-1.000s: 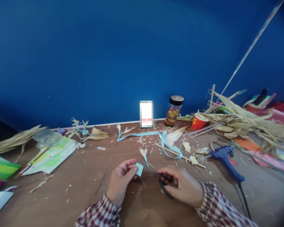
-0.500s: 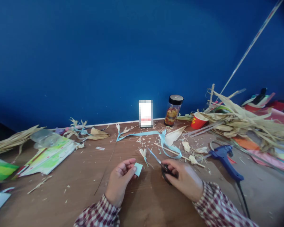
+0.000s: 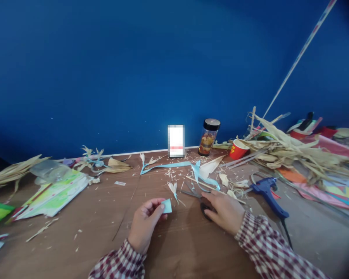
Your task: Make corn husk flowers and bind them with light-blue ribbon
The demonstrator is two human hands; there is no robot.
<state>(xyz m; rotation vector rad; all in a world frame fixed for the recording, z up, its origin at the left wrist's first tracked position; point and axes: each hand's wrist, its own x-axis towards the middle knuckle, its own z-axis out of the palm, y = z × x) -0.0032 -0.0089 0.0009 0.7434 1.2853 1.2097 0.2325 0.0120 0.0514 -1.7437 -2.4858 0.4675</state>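
Observation:
My left hand (image 3: 144,223) pinches a small pale blue paper piece (image 3: 166,205) between thumb and fingers, just above the brown table (image 3: 84,221). My right hand (image 3: 225,211) rests on the black handles of a pair of scissors (image 3: 196,195), whose blades lie on the table pointing left and away. A small dried-husk flower (image 3: 172,188) lies between the hands. A light blue ribbon (image 3: 192,170) curls across the table beyond the scissors.
A blue glue gun (image 3: 266,190) lies right of my right hand. A jar (image 3: 208,137), a red cup (image 3: 237,149) and a white card (image 3: 176,140) stand by the blue wall. Dried husks (image 3: 293,155) pile up at right; green papers (image 3: 55,192) lie at left.
My right hand carried the scissors away from the blue paper piece, up and to the right, and lowered them onto the table. The left hand kept its pinch on the paper.

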